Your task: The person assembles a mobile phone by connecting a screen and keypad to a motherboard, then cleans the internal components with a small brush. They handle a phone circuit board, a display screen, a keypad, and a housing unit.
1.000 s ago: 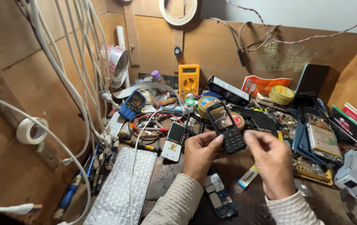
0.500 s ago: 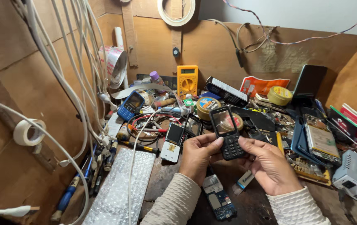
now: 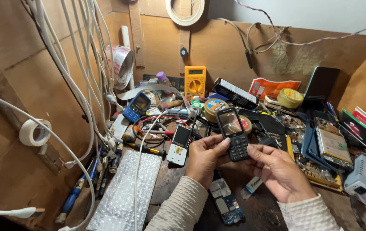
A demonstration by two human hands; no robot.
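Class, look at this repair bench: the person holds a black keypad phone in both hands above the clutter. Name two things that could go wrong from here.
1. The black keypad phone is held only by fingertips of the left hand and right hand; a slip could drop it onto the bare circuit board below.
2. A white cable runs close beside the left forearm; an elbow movement might snag it and drag nearby tools.

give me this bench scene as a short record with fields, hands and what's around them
setting: cluttered wooden workbench
left hand: grips the black keypad phone at its left edge
right hand: fingers touch the phone's lower right side
phone pose: upright, screen toward the camera
below hands: bare blue circuit board
left of hands: white opened phone, bubble wrap sheet
back: yellow multimeter
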